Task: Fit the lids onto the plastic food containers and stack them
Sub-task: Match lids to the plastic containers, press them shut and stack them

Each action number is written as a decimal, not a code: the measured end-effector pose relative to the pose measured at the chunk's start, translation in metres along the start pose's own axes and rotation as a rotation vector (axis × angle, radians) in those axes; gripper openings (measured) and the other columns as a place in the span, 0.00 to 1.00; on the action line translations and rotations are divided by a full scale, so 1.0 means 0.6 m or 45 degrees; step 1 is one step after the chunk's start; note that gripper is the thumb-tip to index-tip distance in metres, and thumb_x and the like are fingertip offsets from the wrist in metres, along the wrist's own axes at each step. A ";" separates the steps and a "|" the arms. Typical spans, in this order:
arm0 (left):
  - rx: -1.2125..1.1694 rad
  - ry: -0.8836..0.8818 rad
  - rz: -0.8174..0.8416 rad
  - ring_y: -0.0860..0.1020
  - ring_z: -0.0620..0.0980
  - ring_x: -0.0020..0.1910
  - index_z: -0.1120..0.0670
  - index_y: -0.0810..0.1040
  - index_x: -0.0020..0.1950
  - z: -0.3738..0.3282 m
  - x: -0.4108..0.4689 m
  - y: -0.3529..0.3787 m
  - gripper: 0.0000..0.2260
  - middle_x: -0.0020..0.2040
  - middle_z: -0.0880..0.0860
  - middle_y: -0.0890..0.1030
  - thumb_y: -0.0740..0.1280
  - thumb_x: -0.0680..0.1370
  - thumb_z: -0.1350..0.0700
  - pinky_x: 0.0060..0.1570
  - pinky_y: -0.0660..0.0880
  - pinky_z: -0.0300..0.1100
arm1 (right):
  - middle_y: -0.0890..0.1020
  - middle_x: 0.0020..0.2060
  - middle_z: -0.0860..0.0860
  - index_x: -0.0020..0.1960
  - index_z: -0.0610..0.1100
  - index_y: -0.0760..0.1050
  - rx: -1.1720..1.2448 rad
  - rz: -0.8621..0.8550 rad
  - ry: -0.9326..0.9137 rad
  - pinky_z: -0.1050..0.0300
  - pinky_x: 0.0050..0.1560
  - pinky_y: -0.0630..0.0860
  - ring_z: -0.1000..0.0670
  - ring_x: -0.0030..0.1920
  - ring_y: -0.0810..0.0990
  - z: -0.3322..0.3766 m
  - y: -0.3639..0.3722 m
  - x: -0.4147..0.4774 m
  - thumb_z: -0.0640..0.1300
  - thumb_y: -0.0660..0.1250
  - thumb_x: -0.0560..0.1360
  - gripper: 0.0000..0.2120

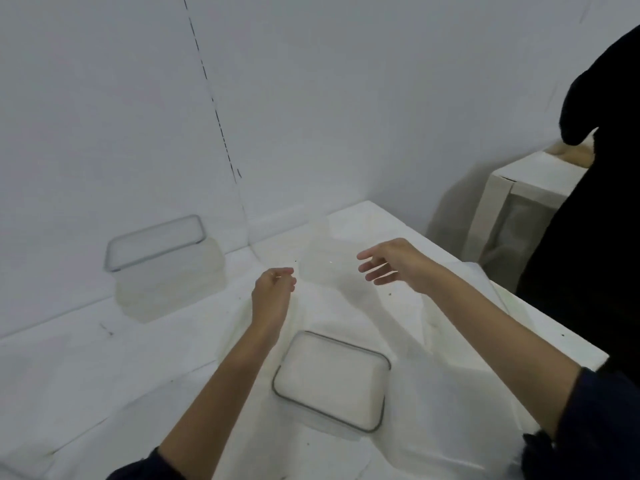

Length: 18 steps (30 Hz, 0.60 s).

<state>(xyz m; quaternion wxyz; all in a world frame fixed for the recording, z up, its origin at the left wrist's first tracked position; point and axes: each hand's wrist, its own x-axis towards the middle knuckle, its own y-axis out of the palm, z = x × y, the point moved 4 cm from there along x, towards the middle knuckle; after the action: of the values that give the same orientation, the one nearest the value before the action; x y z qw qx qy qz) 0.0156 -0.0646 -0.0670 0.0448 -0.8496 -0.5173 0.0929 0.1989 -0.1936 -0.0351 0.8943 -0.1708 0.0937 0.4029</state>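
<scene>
head view, 1 frame. white table (86, 375) draped in a thin wrinkled sheet (433, 393), set into the corner of a white wall (311, 98).

container a (169, 285): clear, rectangular, far left of the table, close to the wall. its lid (156, 242) is seated on top, clear panel with a grey rim. nothing visible inside through the walls.

item b (330, 379): rounded rectangle with a dark grey rim, lying flat on the sheet near the front, between the 2 forearms. whitish inside the rim. cannot tell whether it is a loose lid or a lidded container seen from above; contents not readable.

item c (320, 251): faint clear shape toward the back of the table, between the 2 hands. too washed out to make out rim, lid or contents.

left hand (273, 289): raised over the sheet, fingers curled in toward the thumb, fingertips just beside the left edge of item c. cannot tell whether it pinches that edge or holds nothing.

right hand (391, 261): raised to the right of item c, fingers spread and relaxed, holding nothing.

far right: a person in black (588, 254) stands by a small white side table (533, 181).
</scene>
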 end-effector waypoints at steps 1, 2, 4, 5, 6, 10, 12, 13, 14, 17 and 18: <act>0.018 0.000 -0.028 0.77 0.50 0.50 0.55 0.77 0.54 -0.008 0.026 -0.013 0.10 0.51 0.54 0.80 0.59 0.77 0.62 0.49 0.72 0.42 | 0.82 0.40 0.41 0.51 0.35 0.79 -0.018 0.015 -0.002 0.54 0.41 0.77 0.43 0.36 0.79 0.013 0.010 0.027 0.36 0.61 0.76 0.10; 0.035 -0.002 -0.056 0.77 0.50 0.49 0.56 0.77 0.55 -0.016 0.053 -0.024 0.10 0.50 0.54 0.80 0.59 0.77 0.61 0.46 0.71 0.41 | 0.81 0.39 0.42 0.51 0.36 0.79 -0.036 0.021 0.001 0.55 0.40 0.77 0.44 0.35 0.79 0.025 0.017 0.053 0.36 0.61 0.76 0.10; 0.078 -0.011 -0.113 0.75 0.51 0.47 0.57 0.77 0.53 -0.029 0.110 -0.044 0.08 0.50 0.55 0.79 0.59 0.77 0.60 0.44 0.71 0.42 | 0.80 0.37 0.43 0.50 0.36 0.79 -0.064 0.026 -0.002 0.56 0.37 0.76 0.45 0.33 0.77 0.048 0.032 0.110 0.36 0.61 0.76 0.09; 0.102 -0.027 -0.140 0.75 0.52 0.46 0.57 0.76 0.52 -0.031 0.137 -0.050 0.07 0.51 0.57 0.79 0.59 0.77 0.59 0.44 0.70 0.42 | 0.79 0.37 0.43 0.50 0.36 0.78 -0.071 0.020 -0.004 0.56 0.36 0.75 0.46 0.32 0.76 0.056 0.038 0.137 0.36 0.61 0.76 0.08; 0.118 -0.048 -0.160 0.74 0.52 0.45 0.58 0.75 0.52 -0.034 0.166 -0.056 0.07 0.53 0.59 0.79 0.59 0.78 0.59 0.43 0.70 0.42 | 0.78 0.36 0.43 0.50 0.36 0.77 -0.078 0.011 0.002 0.57 0.34 0.74 0.46 0.32 0.75 0.065 0.045 0.167 0.36 0.61 0.76 0.08; 0.165 -0.200 -0.108 0.72 0.56 0.51 0.61 0.71 0.63 -0.027 0.254 -0.048 0.14 0.56 0.60 0.74 0.59 0.79 0.57 0.50 0.69 0.45 | 0.73 0.35 0.45 0.46 0.39 0.74 -0.147 -0.054 0.025 0.57 0.32 0.71 0.48 0.32 0.70 0.068 0.069 0.280 0.36 0.61 0.75 0.03; 0.174 -0.276 -0.061 0.71 0.58 0.58 0.61 0.67 0.68 -0.015 0.285 -0.037 0.18 0.60 0.59 0.72 0.57 0.80 0.56 0.55 0.69 0.47 | 0.71 0.36 0.46 0.42 0.40 0.71 -0.186 -0.096 0.020 0.56 0.37 0.68 0.47 0.36 0.68 0.065 0.079 0.322 0.36 0.60 0.74 0.04; 0.165 -0.312 -0.051 0.70 0.58 0.62 0.60 0.64 0.71 -0.007 0.299 -0.033 0.20 0.64 0.58 0.70 0.56 0.81 0.54 0.59 0.68 0.48 | 0.71 0.40 0.45 0.45 0.39 0.72 -0.193 -0.113 0.005 0.56 0.41 0.66 0.45 0.40 0.69 0.059 0.084 0.346 0.37 0.59 0.75 0.04; 0.148 -0.347 -0.057 0.68 0.58 0.64 0.59 0.62 0.72 0.000 0.310 -0.029 0.21 0.67 0.58 0.68 0.56 0.81 0.53 0.61 0.67 0.49 | 0.73 0.46 0.45 0.53 0.39 0.73 -0.197 -0.114 0.011 0.55 0.46 0.66 0.44 0.46 0.71 0.054 0.088 0.363 0.38 0.58 0.76 0.08; 0.102 -0.432 -0.120 0.69 0.57 0.57 0.60 0.61 0.72 0.019 0.341 -0.022 0.21 0.63 0.58 0.69 0.54 0.81 0.53 0.52 0.65 0.45 | 0.74 0.54 0.46 0.53 0.48 0.70 -0.198 -0.072 0.039 0.54 0.53 0.67 0.45 0.54 0.74 0.035 0.100 0.412 0.47 0.56 0.78 0.07; 0.092 -0.458 -0.127 0.69 0.56 0.55 0.60 0.62 0.71 0.024 0.348 -0.018 0.20 0.61 0.57 0.70 0.54 0.81 0.53 0.51 0.63 0.43 | 0.74 0.49 0.45 0.46 0.46 0.70 -0.221 -0.058 0.053 0.54 0.50 0.67 0.45 0.49 0.74 0.033 0.106 0.422 0.49 0.55 0.79 0.09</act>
<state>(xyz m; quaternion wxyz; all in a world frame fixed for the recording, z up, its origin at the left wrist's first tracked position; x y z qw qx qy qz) 0.0966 0.1255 -0.1025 -0.0132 -0.7905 -0.5547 0.2594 0.3183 0.0272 -0.1088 0.8828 -0.2581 0.0732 0.3855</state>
